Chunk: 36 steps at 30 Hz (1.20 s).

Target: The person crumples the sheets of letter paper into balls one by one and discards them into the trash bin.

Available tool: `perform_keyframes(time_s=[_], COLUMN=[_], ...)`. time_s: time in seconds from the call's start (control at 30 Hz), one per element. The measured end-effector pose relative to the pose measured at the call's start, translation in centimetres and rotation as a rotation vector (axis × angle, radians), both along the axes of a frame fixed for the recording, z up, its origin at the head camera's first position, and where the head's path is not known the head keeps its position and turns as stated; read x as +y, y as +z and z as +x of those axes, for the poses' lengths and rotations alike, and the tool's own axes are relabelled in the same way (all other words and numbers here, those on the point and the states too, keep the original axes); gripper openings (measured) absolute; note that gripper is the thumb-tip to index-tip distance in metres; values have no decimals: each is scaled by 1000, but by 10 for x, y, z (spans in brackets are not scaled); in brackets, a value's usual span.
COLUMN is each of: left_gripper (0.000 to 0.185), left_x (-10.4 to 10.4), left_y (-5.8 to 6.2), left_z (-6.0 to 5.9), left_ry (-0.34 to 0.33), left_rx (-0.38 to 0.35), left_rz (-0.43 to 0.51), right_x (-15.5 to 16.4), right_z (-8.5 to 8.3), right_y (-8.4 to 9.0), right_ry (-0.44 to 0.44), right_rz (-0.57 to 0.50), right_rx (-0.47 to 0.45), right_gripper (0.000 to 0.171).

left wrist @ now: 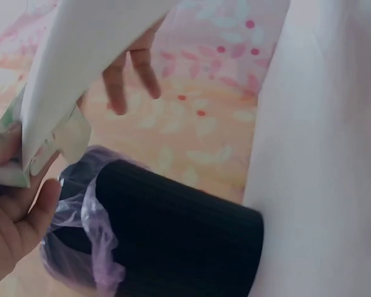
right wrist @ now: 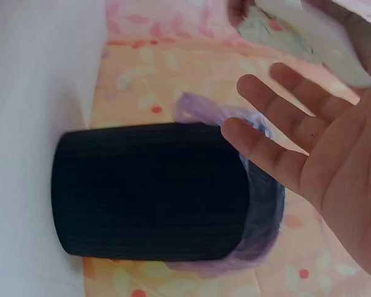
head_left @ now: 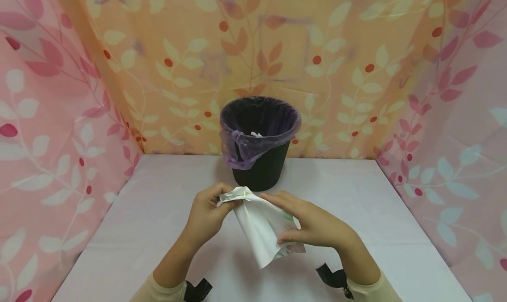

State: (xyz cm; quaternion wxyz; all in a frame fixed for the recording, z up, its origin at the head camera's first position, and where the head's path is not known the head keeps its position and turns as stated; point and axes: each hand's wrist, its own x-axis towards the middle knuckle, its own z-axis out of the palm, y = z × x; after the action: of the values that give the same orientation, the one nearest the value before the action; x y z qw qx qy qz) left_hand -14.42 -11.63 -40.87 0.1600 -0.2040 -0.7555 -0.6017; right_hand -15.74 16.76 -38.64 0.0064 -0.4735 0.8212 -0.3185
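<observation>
A creased white sheet-like wrapper, with green and pinkish print near its right edge, hangs slanting between both hands. My left hand pinches its gathered top corner between thumb and fingers. In the left wrist view, that hand grips the printed end of the wrapper. On the other side, my right hand has its fingers extended along the wrapper, with the thumb overlapping the lower printed part in the head view. The right wrist view shows this hand with straight, spread fingers beside the wrapper.
Just beyond the hands, a black bin stands upright on the white table. A purple translucent bag lines it and folds over its rim; something small and white shows inside. Floral cloth surrounds the table at the back and sides.
</observation>
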Motion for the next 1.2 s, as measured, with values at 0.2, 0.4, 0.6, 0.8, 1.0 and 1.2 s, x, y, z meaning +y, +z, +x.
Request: perform_keyframes(time_s=[0.2,0.4,0.6,0.8,1.0,1.2], left_gripper=[19,26,22,27,42,64], left_x=[2,11,20,29,34,30], left_y=[-6,-13,-16,-14,-7,-7], left_z=[-6,-7,-1,5,13,19], left_ry=[-248,-363,-350,-354,-147,-105], left_rx=[-241,-340,-384,-404,-299,29], left_rz=[171,244,303,236,8,-176], right_x=[-1,-14,-25,-28,-27,-22], right_z=[-3,-2,-2,-2,-2,-1], right_y=[2,-10,-18,-20,-19,-19], right_ry=[154,90,-11,-70,-153,-267], right_rz=[-149,-234,-310,-405,-435,-434], right_rx=[80,29,237,294,289,284], right_gripper=[81,66,65,51,41,36])
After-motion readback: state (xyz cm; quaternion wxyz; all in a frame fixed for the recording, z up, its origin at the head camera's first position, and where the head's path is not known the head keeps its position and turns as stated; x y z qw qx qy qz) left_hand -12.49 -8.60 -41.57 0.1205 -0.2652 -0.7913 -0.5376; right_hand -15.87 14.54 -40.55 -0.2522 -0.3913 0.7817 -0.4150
